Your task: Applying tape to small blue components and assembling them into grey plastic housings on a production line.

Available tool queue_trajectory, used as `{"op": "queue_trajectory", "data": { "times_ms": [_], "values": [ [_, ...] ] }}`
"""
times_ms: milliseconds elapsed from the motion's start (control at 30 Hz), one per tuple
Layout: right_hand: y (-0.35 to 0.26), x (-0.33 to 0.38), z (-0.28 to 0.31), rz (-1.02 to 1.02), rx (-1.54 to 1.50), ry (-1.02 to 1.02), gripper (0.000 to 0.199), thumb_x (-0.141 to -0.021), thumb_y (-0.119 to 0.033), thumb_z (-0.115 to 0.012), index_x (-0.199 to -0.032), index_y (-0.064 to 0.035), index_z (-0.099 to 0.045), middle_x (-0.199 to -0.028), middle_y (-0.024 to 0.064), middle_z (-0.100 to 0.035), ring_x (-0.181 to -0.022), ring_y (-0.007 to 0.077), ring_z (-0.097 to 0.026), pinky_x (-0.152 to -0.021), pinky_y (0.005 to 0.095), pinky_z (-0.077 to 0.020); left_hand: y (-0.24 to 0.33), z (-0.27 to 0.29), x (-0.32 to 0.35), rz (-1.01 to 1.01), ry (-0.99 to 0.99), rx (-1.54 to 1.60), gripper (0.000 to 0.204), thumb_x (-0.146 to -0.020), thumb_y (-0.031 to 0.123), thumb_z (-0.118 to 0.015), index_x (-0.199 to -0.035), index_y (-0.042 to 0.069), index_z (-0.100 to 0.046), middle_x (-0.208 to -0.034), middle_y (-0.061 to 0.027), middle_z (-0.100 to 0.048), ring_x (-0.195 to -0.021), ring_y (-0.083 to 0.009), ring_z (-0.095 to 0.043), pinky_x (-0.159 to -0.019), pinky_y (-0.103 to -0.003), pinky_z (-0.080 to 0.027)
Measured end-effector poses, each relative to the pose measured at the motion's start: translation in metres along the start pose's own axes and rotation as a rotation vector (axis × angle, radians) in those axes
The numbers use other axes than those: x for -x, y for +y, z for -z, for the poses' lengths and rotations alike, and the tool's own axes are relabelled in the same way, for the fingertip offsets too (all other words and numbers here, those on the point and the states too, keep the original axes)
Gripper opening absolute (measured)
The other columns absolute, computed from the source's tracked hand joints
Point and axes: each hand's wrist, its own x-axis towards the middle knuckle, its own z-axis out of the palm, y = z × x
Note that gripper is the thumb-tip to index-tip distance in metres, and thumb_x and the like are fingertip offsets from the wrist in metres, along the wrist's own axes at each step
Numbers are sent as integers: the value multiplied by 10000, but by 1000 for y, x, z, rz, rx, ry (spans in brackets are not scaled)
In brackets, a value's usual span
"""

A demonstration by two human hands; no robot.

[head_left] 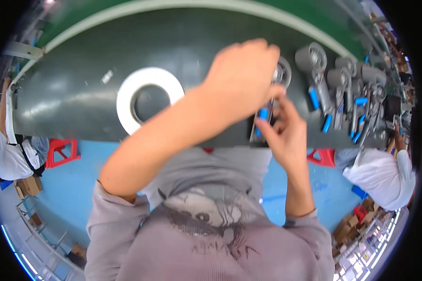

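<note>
A grey hair-dryer-shaped device (284, 74) with a round grilled head lies at the table's near side, right of centre. A blue cylinder (263, 115) shows in its dark handle, which points toward me. My right hand (288, 131) is closed on this handle, thumb on the left and fingers bent on the right. Crossing over from the left, my left hand (244, 75) covers part of the device next to its head. Its fingers are curled, and the hand hides their tips and whatever they grip.
A white ring-shaped roll (126, 100) lies on the dark table (70, 79), with a small white piece (107, 77) behind it. Several similar grey devices (340, 77) with blue cylinders crowd the right. People sit at both sides, near red stools (61, 152).
</note>
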Motion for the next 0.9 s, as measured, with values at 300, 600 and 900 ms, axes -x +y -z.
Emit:
{"op": "queue_trajectory", "data": {
  "times_ms": [300,600,900],
  "values": [
    [-22,-74,7,-84,-464,-110,478,-936,-69,-718,-1354,92,-550,-813,-15,-659,-564,25,-516,-477,193,-373,-27,72,34,67,267,106,496,-773,179,-861,-1190,-17,-679,-1052,-148,-695,-740,-247,-650,-712,-366,-545],
    [19,-365,62,-153,472,306,537,-893,-281,-753,-1280,58,-600,-790,122,-704,-715,241,-723,-653,372,-567,-161,109,87,548,627,203,220,-905,78,-744,-1092,-32,-703,-918,-67,-710,-757,-109,-579,-726,-258,-490],
    [-58,-244,4,552,448,342,352,-940,-279,-730,-1173,-18,-691,-1060,107,-657,-800,163,-592,-751,310,-499,-74,109,166,36,134,17,441,-678,274,-856,-1040,81,-696,-1115,-93,-643,-1052,-297,-603,-957,-465,-400]
  ]
}}
